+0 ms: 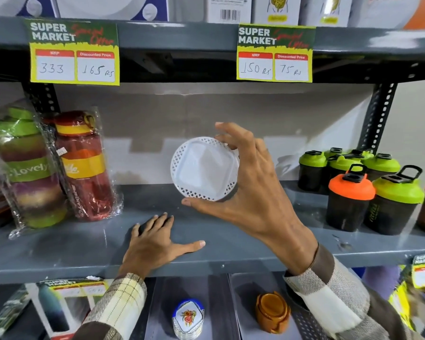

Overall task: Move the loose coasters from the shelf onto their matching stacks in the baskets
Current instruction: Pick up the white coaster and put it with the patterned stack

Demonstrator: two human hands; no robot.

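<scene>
My right hand (253, 190) holds a round white coaster (203, 169) with a lattice rim, pinched between thumb and fingers, tilted up above the grey shelf (231, 249). My left hand (155, 239) lies flat on that shelf, palm down, fingers spread, holding nothing. Below the shelf edge stands a stack of white coasters (188, 320) with a blue-rimmed floral top, in a grey basket (157, 305). To its right an orange-brown coaster stack (271, 312) sits in a second grey basket (243, 298).
Wrapped water bottles, a green-purple one (27, 168) and a red-yellow one (84, 165), stand at the shelf's left. Dark shaker bottles (368, 190) with green and orange lids crowd the right. Price tags (74, 51) hang from the upper shelf.
</scene>
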